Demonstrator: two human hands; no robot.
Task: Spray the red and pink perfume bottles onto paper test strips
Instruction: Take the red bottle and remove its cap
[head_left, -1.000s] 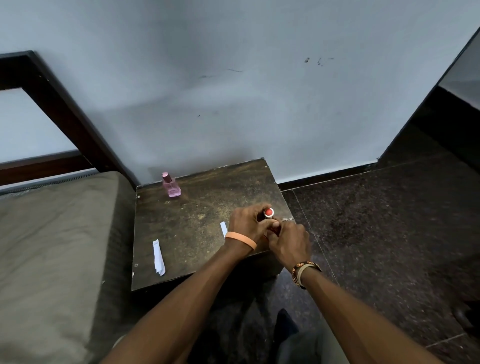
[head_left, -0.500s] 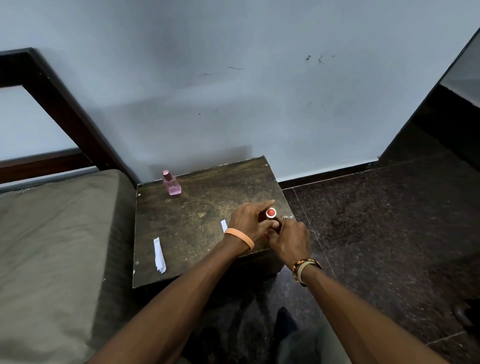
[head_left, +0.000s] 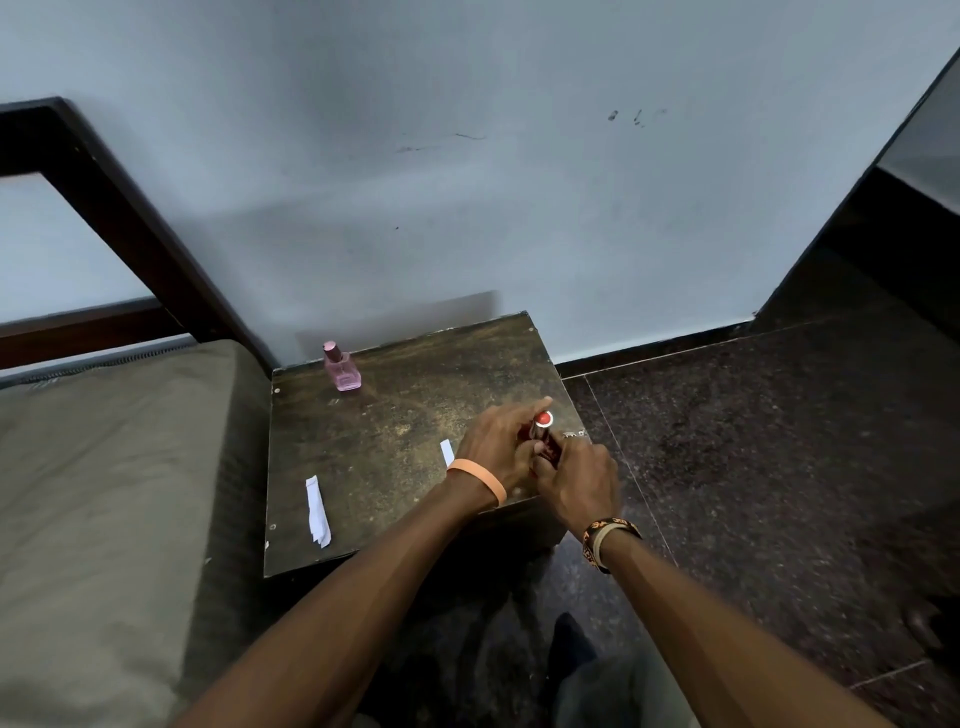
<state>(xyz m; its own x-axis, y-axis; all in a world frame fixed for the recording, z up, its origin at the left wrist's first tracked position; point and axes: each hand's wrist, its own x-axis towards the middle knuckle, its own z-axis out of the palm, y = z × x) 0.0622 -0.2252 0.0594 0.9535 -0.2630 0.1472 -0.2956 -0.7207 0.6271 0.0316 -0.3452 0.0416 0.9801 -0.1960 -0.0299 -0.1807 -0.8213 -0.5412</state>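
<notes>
A slim red perfume bottle (head_left: 543, 434) with a red round top stands tilted near the right front of the small wooden table (head_left: 395, 415). My left hand (head_left: 496, 447) wraps its upper part, forefinger stretched past the top. My right hand (head_left: 579, 480) grips its lower part from the right. A pink perfume bottle (head_left: 341, 368) stands upright at the table's back left corner, far from both hands. One white paper strip (head_left: 317, 510) lies near the front left edge. A second strip (head_left: 447, 451) shows partly beside my left wrist.
A grey-green cushioned seat (head_left: 104, 493) with a dark wooden frame (head_left: 124, 228) adjoins the table on the left. A pale wall (head_left: 467, 182) rises behind. Dark speckled floor tiles (head_left: 779, 441) lie to the right, with a dark panel (head_left: 909, 208) at far right.
Both hands stayed on the red bottle. The bottle's red top rose further out of my left hand, and my left forefinger straightened past it.
</notes>
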